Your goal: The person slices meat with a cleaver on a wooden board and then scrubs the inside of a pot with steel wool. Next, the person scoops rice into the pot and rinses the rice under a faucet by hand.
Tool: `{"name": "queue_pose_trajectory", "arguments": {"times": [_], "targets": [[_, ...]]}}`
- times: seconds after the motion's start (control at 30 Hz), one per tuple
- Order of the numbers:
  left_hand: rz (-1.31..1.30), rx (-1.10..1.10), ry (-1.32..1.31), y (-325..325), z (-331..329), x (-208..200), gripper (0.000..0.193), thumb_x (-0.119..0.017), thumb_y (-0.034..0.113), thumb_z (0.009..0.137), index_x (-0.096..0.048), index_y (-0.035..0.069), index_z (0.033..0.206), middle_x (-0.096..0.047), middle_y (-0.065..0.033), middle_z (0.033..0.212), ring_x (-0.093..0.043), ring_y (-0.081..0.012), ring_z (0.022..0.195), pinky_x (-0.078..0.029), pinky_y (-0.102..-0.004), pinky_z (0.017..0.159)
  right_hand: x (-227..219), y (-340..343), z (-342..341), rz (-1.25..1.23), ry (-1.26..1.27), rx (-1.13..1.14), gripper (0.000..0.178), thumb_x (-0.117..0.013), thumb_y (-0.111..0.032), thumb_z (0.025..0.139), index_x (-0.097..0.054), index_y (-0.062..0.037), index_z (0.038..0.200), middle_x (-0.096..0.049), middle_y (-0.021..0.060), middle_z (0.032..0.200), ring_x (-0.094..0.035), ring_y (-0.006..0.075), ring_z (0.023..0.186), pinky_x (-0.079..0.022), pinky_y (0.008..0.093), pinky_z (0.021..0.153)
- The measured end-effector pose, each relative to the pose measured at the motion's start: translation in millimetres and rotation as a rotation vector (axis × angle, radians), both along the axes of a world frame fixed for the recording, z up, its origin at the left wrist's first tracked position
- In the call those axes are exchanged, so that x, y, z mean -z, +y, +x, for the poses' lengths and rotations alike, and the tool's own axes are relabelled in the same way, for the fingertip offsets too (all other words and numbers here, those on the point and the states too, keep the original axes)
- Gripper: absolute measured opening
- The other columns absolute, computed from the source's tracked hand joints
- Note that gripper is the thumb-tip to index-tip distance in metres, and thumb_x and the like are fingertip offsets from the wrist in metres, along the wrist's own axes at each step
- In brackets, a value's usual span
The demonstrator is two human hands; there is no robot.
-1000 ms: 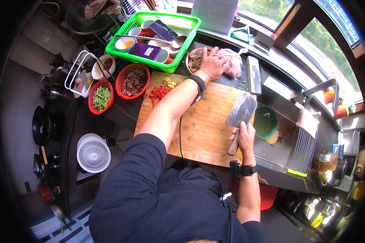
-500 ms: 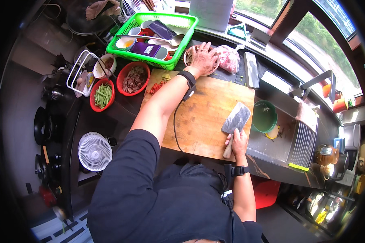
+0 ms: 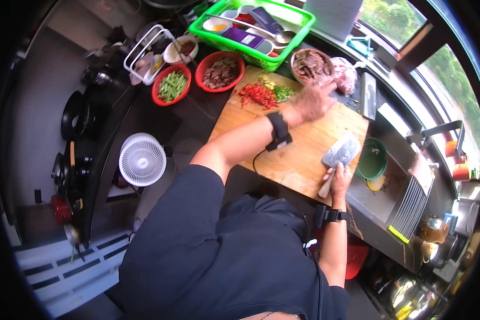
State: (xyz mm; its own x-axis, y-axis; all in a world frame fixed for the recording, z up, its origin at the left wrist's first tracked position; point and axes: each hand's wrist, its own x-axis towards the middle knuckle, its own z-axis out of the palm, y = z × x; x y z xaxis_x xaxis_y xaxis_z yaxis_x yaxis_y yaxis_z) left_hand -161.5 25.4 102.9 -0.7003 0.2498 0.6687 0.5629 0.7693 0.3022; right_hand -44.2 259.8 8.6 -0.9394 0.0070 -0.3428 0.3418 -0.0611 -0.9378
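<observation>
My left hand (image 3: 313, 101), a little blurred, hovers above the far right part of the wooden chopping board (image 3: 288, 162), beside a bowl of sliced meat (image 3: 310, 64). Its fingers look apart and nothing shows in them. In my right hand (image 3: 340, 182) is a cleaver (image 3: 342, 149), gripped where handle meets blade, with its blade lying over the board's right edge area. Chopped red pepper (image 3: 257, 95) and chopped green pieces (image 3: 282, 93) sit at the board's far left, along with small yellowish pieces (image 3: 266, 82).
Left of the board are red bowls of meat (image 3: 220, 73) and green bean pieces (image 3: 172, 87). A green basket (image 3: 274, 63) of dishes stands behind. A pink-filled plastic bag (image 3: 345, 74) and a knife-sharpening stone (image 3: 368, 96) lie far right; a green basin (image 3: 372, 160) is in the sink.
My left hand has come out of the meat bowl and back toward me over the board. The cleaver stays in my right hand. The whole view has shifted and turned.
</observation>
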Motion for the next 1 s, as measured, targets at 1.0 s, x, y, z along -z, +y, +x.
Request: {"name": "queue_pose_trajectory", "arguments": {"times": [1.0], "targets": [[0.864,-1.031,-0.818,-204.4,245.2,131.8,0.041,-0.071,0.032,0.075,-0.056,0.001,0.097,-0.063,-0.0135,0.087,-0.060,-0.0230,0.085,-0.047,-0.0334,0.076,10.3,34.7,-5.2,0.391,0.141,0.175,0.020,-0.058,-0.019,0.086,-0.061,0.0000,0.088,-0.057,0.0008,0.083,-0.048,0.0087,0.071,-0.040,0.0240,0.066]]}}
